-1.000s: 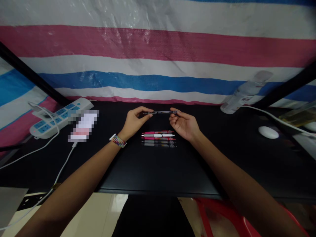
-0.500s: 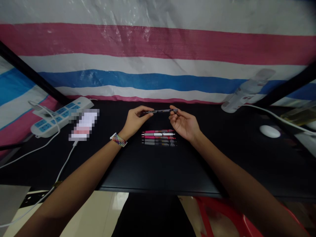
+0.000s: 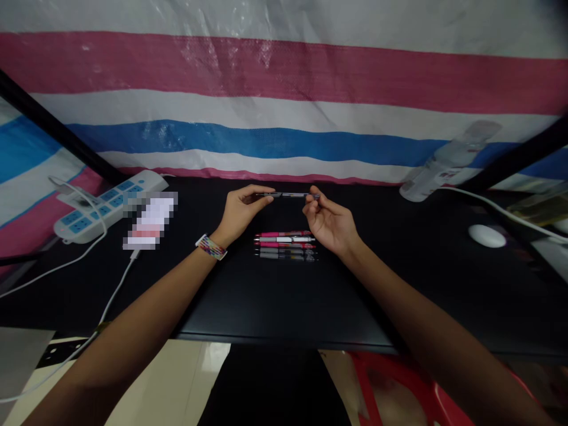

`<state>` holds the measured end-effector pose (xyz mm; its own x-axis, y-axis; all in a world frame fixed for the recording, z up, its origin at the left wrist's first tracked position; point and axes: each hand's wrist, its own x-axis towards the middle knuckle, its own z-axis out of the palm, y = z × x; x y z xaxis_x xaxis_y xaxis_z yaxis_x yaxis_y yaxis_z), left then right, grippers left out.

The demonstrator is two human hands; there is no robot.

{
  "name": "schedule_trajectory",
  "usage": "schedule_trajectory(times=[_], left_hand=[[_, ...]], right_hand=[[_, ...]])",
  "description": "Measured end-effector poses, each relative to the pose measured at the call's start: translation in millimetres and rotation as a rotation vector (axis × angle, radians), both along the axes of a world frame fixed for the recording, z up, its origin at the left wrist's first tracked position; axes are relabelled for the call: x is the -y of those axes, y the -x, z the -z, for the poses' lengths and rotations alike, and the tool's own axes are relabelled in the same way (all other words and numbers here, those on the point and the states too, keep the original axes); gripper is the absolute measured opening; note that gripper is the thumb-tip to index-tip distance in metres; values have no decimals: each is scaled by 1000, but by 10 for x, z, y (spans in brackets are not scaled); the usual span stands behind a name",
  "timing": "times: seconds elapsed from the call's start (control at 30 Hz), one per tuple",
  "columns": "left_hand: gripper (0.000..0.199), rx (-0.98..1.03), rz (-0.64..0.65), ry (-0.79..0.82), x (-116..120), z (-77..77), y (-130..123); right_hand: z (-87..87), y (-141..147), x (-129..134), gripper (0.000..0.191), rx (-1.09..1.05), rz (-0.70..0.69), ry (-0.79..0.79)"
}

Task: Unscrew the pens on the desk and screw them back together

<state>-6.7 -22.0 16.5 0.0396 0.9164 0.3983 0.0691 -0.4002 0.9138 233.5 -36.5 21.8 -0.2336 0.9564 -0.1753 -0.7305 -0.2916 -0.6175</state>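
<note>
A slim dark pen with a clear barrel (image 3: 293,194) is held level above the black table, lying crosswise between my hands. My left hand (image 3: 240,214) pinches its left end with thumb and fingers; a woven multicoloured band circles that wrist. At the opposite end, my right hand (image 3: 332,222) grips the pen between thumb and fingertips, palm turned partly up. Just below it, several pens lie side by side in a row: red ones, a white pen (image 3: 284,239) among them, and grey see-through pens (image 3: 286,256) closest to me.
On the left are a white power strip (image 3: 110,204) with blue sockets and a phone (image 3: 151,223) on a charging cable (image 3: 116,290). A clear bottle (image 3: 444,163), a white mouse (image 3: 487,236) and a cable stand right. Striped sheeting (image 3: 284,71) hangs behind the table (image 3: 284,307).
My left fingers sit slightly farther left on the pen, with more of its grey part showing. The view has shifted a little; the row of pens is unchanged.
</note>
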Motion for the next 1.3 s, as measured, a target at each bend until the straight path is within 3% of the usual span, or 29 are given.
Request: schedule_trajectory(times=[0.13, 0.37, 0.53, 0.73, 0.9, 1.13, 1.3], left_hand=[[32, -1, 0, 20, 6, -5, 1], [29, 1, 8, 17, 12, -10, -9], [31, 15, -3, 37, -1, -5, -5], [28, 1, 4, 36, 11, -3, -14], [32, -10, 10, 53, 2, 20, -8], [32, -7, -2, 74, -25, 59, 19], [31, -2, 5, 74, -13, 65, -5]], right_hand=[[16, 0, 12, 41, 29, -8, -93], [29, -22, -5, 15, 103, 24, -89], [-14, 19, 30, 38, 97, 35, -92], [50, -9, -3, 19, 91, 41, -131], [62, 12, 9, 35, 78, 33, -142], [47, 11, 9, 17, 71, 39, -121], [9, 49, 32, 34, 76, 63, -88]])
